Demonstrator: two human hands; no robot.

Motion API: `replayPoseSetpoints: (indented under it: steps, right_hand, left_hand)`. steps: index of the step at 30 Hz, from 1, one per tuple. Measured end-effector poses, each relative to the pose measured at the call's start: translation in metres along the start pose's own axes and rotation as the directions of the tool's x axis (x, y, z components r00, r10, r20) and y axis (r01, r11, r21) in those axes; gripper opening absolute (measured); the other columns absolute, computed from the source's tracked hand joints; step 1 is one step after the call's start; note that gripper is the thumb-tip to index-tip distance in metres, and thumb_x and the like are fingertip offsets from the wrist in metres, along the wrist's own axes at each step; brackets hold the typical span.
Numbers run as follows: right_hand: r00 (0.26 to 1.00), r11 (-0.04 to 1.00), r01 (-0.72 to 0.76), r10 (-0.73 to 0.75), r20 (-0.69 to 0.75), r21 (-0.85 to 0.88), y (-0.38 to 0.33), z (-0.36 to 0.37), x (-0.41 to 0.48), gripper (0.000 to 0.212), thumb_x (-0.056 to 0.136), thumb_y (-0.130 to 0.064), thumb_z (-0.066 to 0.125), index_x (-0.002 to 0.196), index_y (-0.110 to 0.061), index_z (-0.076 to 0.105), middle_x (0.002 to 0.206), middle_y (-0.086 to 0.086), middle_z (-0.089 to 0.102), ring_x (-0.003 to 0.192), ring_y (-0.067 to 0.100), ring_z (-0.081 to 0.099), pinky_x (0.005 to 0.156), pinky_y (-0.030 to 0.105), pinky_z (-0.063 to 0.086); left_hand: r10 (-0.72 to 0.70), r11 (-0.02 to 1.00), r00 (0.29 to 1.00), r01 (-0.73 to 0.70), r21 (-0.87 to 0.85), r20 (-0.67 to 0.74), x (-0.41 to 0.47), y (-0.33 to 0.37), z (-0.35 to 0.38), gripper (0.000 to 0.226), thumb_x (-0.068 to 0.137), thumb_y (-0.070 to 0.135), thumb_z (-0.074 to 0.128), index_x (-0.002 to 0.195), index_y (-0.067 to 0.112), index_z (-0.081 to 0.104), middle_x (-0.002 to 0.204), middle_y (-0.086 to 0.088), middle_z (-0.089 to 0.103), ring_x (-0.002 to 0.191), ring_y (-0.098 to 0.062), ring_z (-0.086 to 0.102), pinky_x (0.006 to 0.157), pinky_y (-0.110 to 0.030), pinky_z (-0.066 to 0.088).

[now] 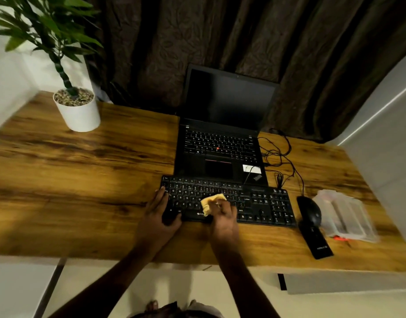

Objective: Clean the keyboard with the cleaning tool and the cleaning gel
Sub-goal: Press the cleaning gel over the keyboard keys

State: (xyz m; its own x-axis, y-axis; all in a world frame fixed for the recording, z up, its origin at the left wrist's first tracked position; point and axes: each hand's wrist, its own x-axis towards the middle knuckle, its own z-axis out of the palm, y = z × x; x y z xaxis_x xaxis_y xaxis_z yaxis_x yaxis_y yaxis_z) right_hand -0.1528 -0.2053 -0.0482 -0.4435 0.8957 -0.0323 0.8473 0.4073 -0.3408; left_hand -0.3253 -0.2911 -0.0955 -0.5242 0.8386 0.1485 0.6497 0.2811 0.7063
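On the wooden desk the black keyboard lies just near of the open laptop, its left end held by the left hand, while the right hand pinches the yellow cleaning gel over keys left of centre.

home desk nook, laptop, potted plant (curtain behind)
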Motion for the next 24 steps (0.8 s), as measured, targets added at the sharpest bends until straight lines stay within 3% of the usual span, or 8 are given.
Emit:
replayPoseSetpoints:
  steps: [3,6,12,15,17,19,21,24]
  right_hand:
    - [0.986,0.988,0.154,-0.154,0.062,0.012,-0.022,0.006,-0.007,0.068,0.087,0.001,0.051,0.149,-0.023,0.037,0.156,0.005,0.026,0.14,0.035,0.024,0.107,0.039,0.042]
    - [0.972,0.972,0.233,-0.233,-0.001,-0.029,-0.004,0.007,-0.002,0.064,0.082,-0.001,0.062,0.14,-0.025,0.049,0.146,0.006,0.04,0.128,0.034,0.04,0.098,0.042,0.051]
    - [0.99,0.996,-0.093,0.094,-0.105,0.017,0.06,-0.012,-0.002,0.049,0.09,-0.021,0.061,0.137,-0.03,0.049,0.148,0.005,0.033,0.132,0.034,0.031,0.105,0.041,0.044]
    - [0.991,0.999,-0.027,0.031,-0.127,0.028,0.044,-0.008,-0.006,0.045,0.09,-0.014,0.058,0.133,-0.026,0.052,0.143,0.006,0.038,0.123,0.029,0.036,0.097,0.038,0.049]
    - [0.988,0.993,0.115,-0.114,-0.105,0.005,0.037,0.001,-0.012,0.045,0.088,-0.012,0.062,0.131,-0.021,0.054,0.138,0.01,0.045,0.115,0.03,0.045,0.085,0.036,0.055]
    - [0.978,0.983,0.182,-0.183,-0.096,-0.021,0.043,0.0,-0.013,0.042,0.09,-0.019,0.064,0.131,-0.02,0.055,0.135,0.011,0.049,0.112,0.03,0.049,0.079,0.034,0.056]
    - [0.985,0.992,0.123,-0.124,-0.116,-0.021,0.058,-0.012,-0.012,0.038,0.094,-0.024,0.059,0.132,-0.023,0.056,0.136,0.009,0.047,0.115,0.029,0.045,0.085,0.032,0.05]
    - [0.983,0.999,-0.039,0.036,-0.18,-0.011,0.088,-0.031,-0.016,0.052,0.082,-0.017,0.072,0.132,-0.021,0.057,0.136,0.014,0.047,0.116,0.035,0.044,0.092,0.043,0.051]
  left_hand:
    - [-0.002,1.0,1.0,0.002,0.015,0.012,0.001,0.001,0.0,0.089,0.077,0.068,0.042,0.148,0.014,0.041,0.159,0.007,0.026,0.146,-0.017,0.023,0.115,-0.034,0.024]
    - [-0.003,1.0,1.0,0.003,0.024,0.004,0.0,0.003,-0.002,0.091,0.076,0.069,0.041,0.149,0.015,0.04,0.16,0.009,0.023,0.147,-0.016,0.021,0.113,-0.031,0.023]
    - [-0.039,0.999,0.998,0.04,-0.03,0.047,-0.004,0.01,-0.007,0.094,0.073,0.072,0.039,0.153,0.025,0.03,0.16,0.018,0.012,0.148,-0.011,0.013,0.111,-0.03,0.017]
    - [-0.04,0.998,0.998,0.042,-0.042,0.052,-0.004,0.01,-0.007,0.09,0.074,0.071,0.039,0.152,0.026,0.031,0.161,0.016,0.014,0.148,-0.012,0.013,0.112,-0.032,0.018]
    - [0.031,0.999,0.999,-0.032,0.017,0.028,-0.003,0.009,-0.005,0.078,0.08,0.064,0.04,0.149,0.026,0.039,0.162,0.01,0.018,0.149,-0.016,0.014,0.114,-0.036,0.02]
    - [0.189,0.975,0.982,-0.191,0.116,0.027,-0.002,0.004,-0.001,0.06,0.09,0.051,0.041,0.142,0.024,0.049,0.161,0.003,0.025,0.149,-0.02,0.017,0.117,-0.043,0.023]
    - [0.316,0.925,0.947,-0.323,0.201,0.064,-0.001,-0.002,0.005,0.051,0.095,0.041,0.039,0.137,0.02,0.056,0.158,-0.003,0.033,0.149,-0.024,0.021,0.117,-0.05,0.025]
    - [0.331,0.907,0.94,-0.339,0.251,0.075,0.001,-0.008,0.01,0.049,0.095,0.038,0.038,0.136,0.02,0.058,0.153,-0.006,0.041,0.147,-0.025,0.026,0.117,-0.05,0.024]
